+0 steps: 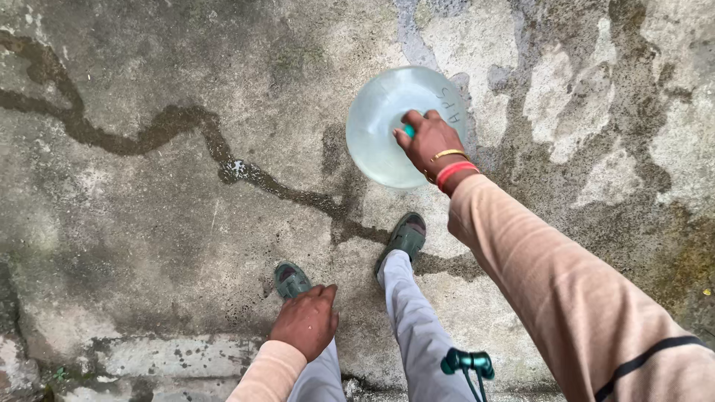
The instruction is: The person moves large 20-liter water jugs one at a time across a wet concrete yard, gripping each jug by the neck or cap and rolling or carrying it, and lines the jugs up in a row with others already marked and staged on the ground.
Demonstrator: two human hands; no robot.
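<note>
The wet, cracked concrete ground [149, 223] spreads out under everything, dark trickles of water running across it toward the person's feet. On it, just ahead of the right foot in its green sandal [406, 237], stands a large clear water jug [383, 141], seen from above so its rounded shoulder fills the view. The right hand [428, 141] reaches down over its top, fingers curled closed around the teal cap [409, 131] at the neck, bangles at the wrist. To my eye a firm, centred grip on the neck is what counts here, since the ground looks slick and the jug heavy. The left hand [307, 320] rests loosely on the left knee, holding nothing, bracing the bend. The other sandal [290, 280] sits just beside it.
</note>
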